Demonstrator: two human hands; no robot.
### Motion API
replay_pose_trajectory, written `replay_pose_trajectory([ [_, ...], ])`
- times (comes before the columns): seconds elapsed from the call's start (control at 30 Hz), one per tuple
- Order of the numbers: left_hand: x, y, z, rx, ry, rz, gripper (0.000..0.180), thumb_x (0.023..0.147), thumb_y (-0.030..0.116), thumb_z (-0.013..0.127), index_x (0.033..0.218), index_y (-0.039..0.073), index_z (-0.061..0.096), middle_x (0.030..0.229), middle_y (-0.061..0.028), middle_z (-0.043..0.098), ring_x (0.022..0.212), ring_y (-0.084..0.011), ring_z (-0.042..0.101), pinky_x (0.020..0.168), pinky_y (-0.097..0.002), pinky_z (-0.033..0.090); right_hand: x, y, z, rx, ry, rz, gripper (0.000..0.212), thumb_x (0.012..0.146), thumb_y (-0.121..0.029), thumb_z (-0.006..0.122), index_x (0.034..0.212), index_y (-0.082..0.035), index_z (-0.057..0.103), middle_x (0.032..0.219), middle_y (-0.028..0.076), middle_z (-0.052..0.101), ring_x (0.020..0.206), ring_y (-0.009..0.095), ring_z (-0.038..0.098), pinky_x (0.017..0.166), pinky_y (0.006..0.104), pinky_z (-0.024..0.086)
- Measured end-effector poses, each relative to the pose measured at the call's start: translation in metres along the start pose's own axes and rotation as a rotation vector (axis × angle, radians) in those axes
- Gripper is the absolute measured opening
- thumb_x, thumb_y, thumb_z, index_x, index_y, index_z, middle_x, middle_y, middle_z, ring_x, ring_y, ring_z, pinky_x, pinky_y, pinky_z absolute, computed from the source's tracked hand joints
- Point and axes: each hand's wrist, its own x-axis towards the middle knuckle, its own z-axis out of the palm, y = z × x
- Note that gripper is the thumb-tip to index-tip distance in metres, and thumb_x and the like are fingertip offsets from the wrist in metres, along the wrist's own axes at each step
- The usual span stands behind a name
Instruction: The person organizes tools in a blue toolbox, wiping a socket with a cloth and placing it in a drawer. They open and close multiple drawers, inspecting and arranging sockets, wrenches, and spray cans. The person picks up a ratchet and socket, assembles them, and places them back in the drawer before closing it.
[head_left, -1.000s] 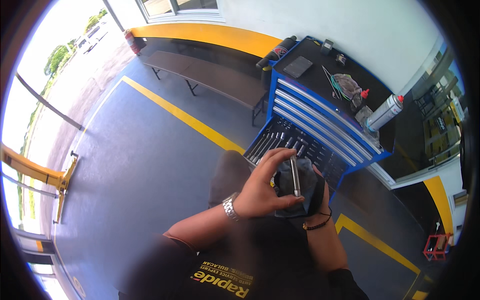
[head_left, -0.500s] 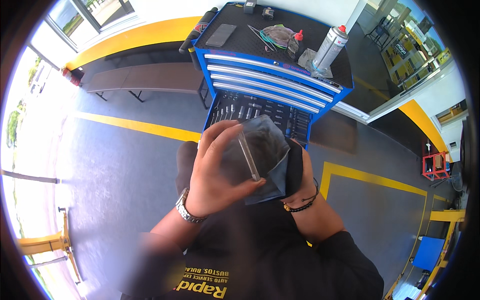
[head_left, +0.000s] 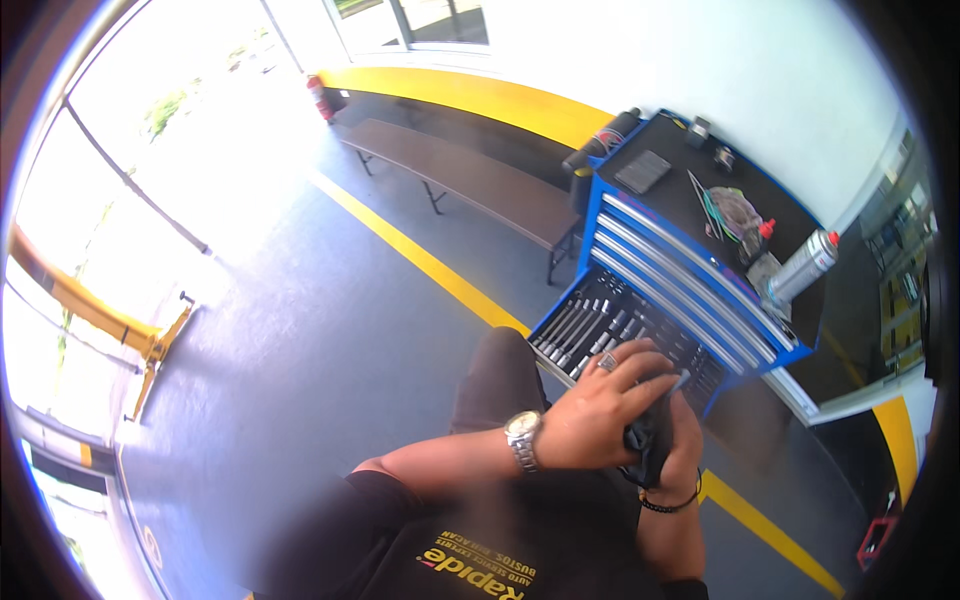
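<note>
In front of my body, a dark cloth point(head_left: 652, 440) is bunched between my two hands. My left hand point(head_left: 600, 415), with a watch at the wrist and a ring, curls its fingers over the top of the bundle. From the right side my right hand point(head_left: 684, 440) grips the same cloth, its fingers largely hidden. Any metal bar inside the bundle is out of sight. Just beyond my hands is a pulled-out drawer point(head_left: 545, 345) of the blue tool cabinet point(head_left: 590, 235), holding rows of sockets and slim shafted tools point(head_left: 585, 325).
On the cabinet top are a spray can point(head_left: 805, 268) with a red cap, a crumpled rag point(head_left: 735, 212) and a dark flat pad point(head_left: 643, 171). A long brown bench point(head_left: 470, 182) runs along the wall. At the left stands a yellow lift arm point(head_left: 110, 322).
The view has swung left, putting the cabinet further right. My left hand has closed over the cloth, and the slim metal bar it pinched before no longer shows.
</note>
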Motion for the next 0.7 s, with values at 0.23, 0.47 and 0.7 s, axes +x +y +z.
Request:
replay_pose_trajectory([
  [0.23, -0.024, -0.006, 0.011, -0.014, 0.099, -0.077, 0.082, 0.055, 0.016, 0.084, 0.131, 0.004, 0.056, 0.138, -0.0142, 0.049, 0.139, -0.0371, 0.036, 0.109, -0.0526, 0.035, 0.004, 0.008, 0.004, -0.275, 0.075, -0.016, 0.046, 0.107, -0.031, 0.034, 0.132, 0.005, 0.047, 0.123, 0.015, 0.058, 0.113, 0.023, 0.059, 0.096, 0.0346, 0.047],
  [0.47, -0.028, -0.007, 0.017, 0.049, 0.182, -0.062, 0.075, 0.059, 0.009, 0.079, 0.131, 0.004, 0.057, 0.135, -0.014, 0.051, 0.138, -0.037, 0.038, 0.109, -0.0528, 0.035, 0.004, 0.01, 0.005, -0.503, 0.044, -0.101, 0.037, 0.108, -0.017, 0.035, 0.133, 0.006, 0.048, 0.125, 0.015, 0.059, 0.115, 0.02, 0.057, 0.096, 0.0303, 0.046],
  [0.7, -0.025, 0.0, 0.014, 0.081, 0.202, 0.043, 0.068, 0.064, 0.004, 0.074, 0.13, 0.001, 0.056, 0.133, -0.0149, 0.053, 0.136, -0.0374, 0.042, 0.11, -0.0526, 0.033, 0.0, 0.003, 0.01, -0.918, 0.022, -0.286, 0.037, 0.106, -0.018, 0.037, 0.128, 0.009, 0.049, 0.11, 0.021, 0.065, 0.103, 0.029, 0.065, 0.087, 0.0353, 0.05],
])
